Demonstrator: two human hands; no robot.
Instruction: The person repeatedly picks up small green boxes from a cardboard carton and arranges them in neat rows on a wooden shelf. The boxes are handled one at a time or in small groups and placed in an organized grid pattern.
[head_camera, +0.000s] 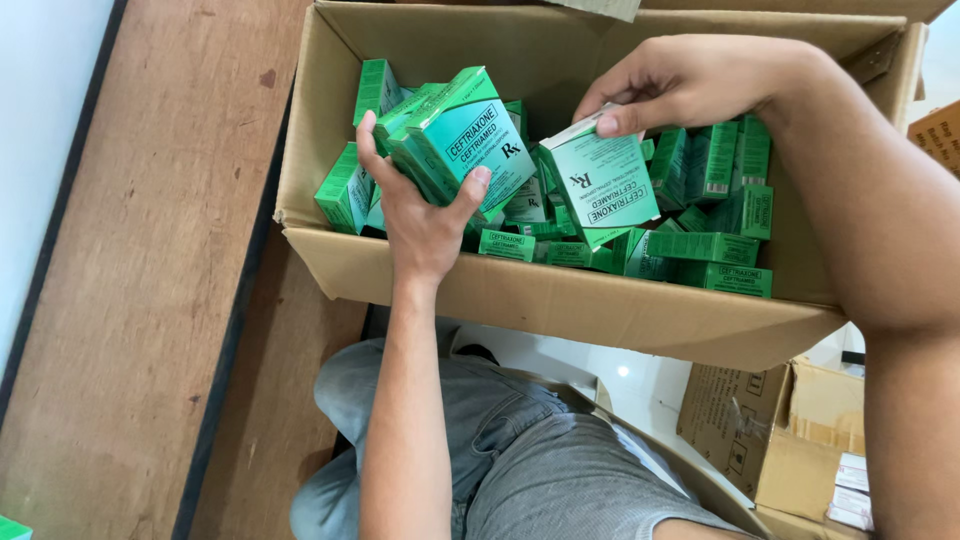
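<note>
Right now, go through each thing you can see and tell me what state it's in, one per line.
Large cardboard box: open, flaps up, partly filled.
Loose green cartons: closed, jumbled inside the box.
Stack of green cartons: closed, held together in the left hand.
Single green carton: closed, pinched by the right hand.
Smaller cardboard box: open, lower right.

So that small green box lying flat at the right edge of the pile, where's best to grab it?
Probably from above, across its two long sides. The flat box lies face up on top of the pile in the carton, so its long edges look exposed, while the right hand is busy pinching another box.
</note>
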